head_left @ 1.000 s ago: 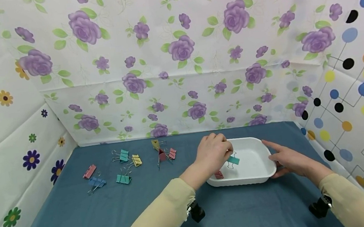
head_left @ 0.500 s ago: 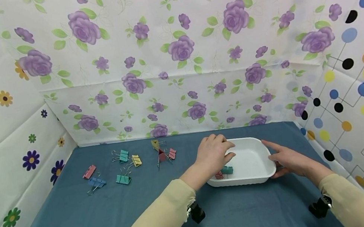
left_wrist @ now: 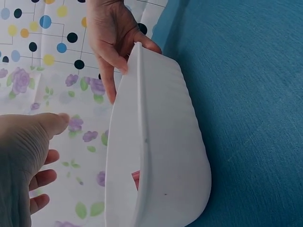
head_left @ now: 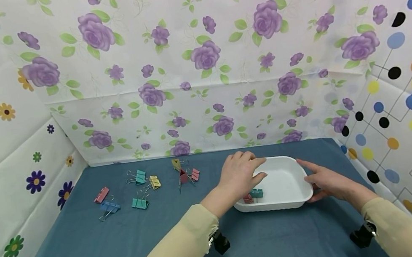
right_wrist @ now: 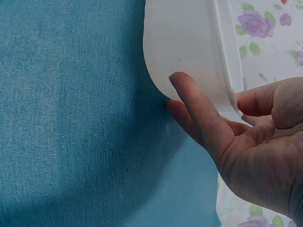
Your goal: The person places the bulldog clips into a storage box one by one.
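My left hand (head_left: pixel 239 174) hovers over the left end of a white tray (head_left: pixel 283 199), holding nothing, its thumb and fingers apart. Below it, inside the tray, lie a teal binder clip (head_left: pixel 256 193) and a red binder clip (head_left: pixel 248 199), partly hidden by that hand. In the left wrist view only a bit of the red clip (left_wrist: pixel 136 178) shows past the rim. At the tray's right end, my right hand (head_left: pixel 328 180) holds the wall and rim with thumb and fingers spread round the corner, as the right wrist view shows too.
Left on the blue cloth (head_left: pixel 188 240) lie several more binder clips, among them a pink one (head_left: pixel 101 195), a blue one (head_left: pixel 110 206), a teal one (head_left: pixel 140 203) and a yellow one (head_left: pixel 154 182). A dark red clip (head_left: pixel 183 176) lies farther back. Patterned sheets enclose three sides.
My left hand has let go of the teal binder clip, which dropped into the tray beside the red one. Its fingers have spread. The right hand and the tray have stayed still.
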Motion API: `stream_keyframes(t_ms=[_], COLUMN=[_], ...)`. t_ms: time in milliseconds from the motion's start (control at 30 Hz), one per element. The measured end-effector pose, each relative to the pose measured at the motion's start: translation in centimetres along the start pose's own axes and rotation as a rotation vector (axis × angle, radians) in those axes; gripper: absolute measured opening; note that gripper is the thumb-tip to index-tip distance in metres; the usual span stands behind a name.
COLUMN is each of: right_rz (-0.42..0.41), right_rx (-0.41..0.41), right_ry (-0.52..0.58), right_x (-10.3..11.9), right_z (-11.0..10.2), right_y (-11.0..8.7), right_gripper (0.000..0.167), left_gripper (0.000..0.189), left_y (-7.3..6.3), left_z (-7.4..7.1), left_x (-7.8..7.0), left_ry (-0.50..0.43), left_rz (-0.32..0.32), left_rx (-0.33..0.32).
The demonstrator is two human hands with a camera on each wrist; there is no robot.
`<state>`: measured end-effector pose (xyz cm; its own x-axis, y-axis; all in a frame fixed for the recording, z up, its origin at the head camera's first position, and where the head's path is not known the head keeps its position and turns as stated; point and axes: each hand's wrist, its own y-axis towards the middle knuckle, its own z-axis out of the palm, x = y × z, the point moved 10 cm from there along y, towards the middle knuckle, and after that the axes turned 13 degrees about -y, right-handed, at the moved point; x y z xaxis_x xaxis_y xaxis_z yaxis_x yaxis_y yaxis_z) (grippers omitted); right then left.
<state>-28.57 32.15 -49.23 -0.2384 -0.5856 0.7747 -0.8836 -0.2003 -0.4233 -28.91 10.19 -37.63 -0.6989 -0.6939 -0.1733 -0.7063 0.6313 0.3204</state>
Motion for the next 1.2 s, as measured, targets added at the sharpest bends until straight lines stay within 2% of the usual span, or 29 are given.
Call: stream_keyframes(t_ms=[200, 467, 700, 933, 1200], right_rz=[0.002, -0.004, -0.015, -0.012, -0.018], right_rx=[0.002, 0.014, 0.020, 0.015, 0.007], right_ry=[-0.004, 0.005, 0.015, 0.013, 0.008], right_x=[-0.1, -0.2, -0.2, -0.1, 0.0], right_z=[0.0, 0.0, 0.0, 0.0, 0.1], right_y=[0.0, 0.1, 0.1, 0.0, -0.2], right_gripper=[0.073, 0.072, 0.072, 0.072, 0.072], left_gripper=[0.048, 0.048, 0.049, 0.048, 0.048], left_y=[0.0, -0.2, -0.7, -1.7, -2.7], left_z=[-0.4, -1.0, -2.0, -3.2, -4.1], left_x=[-0.1, -0.4, -0.2, 0.8, 2.6], left_ry=[-0.023, -0.041, -0.056, -0.077, -0.078], left_rz=[0.004, 0.041, 0.047, 0.054, 0.026], left_rx=[-0.007, -0.037, -0.045, -0.087, -0.109])
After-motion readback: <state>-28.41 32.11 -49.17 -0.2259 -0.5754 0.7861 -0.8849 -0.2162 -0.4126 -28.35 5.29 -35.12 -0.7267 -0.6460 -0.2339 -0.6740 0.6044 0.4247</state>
